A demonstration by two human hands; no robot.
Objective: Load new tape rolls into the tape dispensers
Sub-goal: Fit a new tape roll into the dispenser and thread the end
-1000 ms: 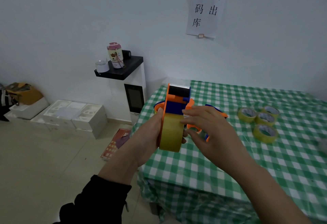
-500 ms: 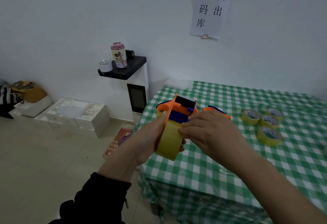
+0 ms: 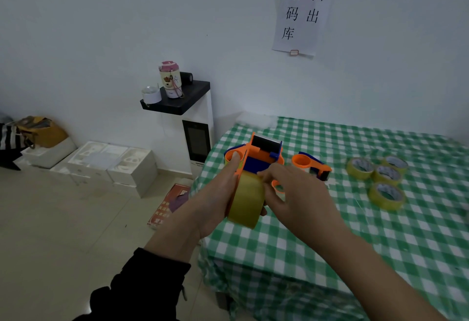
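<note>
A: Quick, nearest first. Hands?
B: Both are hovering over the near-left corner of the checked table [image 3: 330,257]. The left hand [image 3: 218,204] is gripping the tape dispenser [image 3: 258,159], thumb lying up along its orange side plate, fingers curling under the yellow tape roll [image 3: 247,201] sitting in it.
A: Right one?
B: The right hand [image 3: 299,199] is pinching that roll from the right, forefinger on top where the roll is meeting the blue body, thumb against its side. Whether a loose tape end is between them, can't tell.
A: Dispenser touching the table?
B: No, it's being held above the table's left edge, black roller end pointing away from the person.
A: Further out?
B: A second dispenser [image 3: 311,164], orange and blue, is lying on the table just past the right hand.
A: Spares?
B: Four spare rolls [image 3: 384,204] are lying flat in a cluster toward the table's right side, well apart from the hands.
A: Off the table?
B: White boxes [image 3: 109,163] are sitting on the floor left of the table. A white cabinet [image 3: 198,127] is standing just beside the table's far-left corner, a bottle [image 3: 170,79] on its black top. A paper sign [image 3: 302,11] is hanging on the wall above the table's far edge.
</note>
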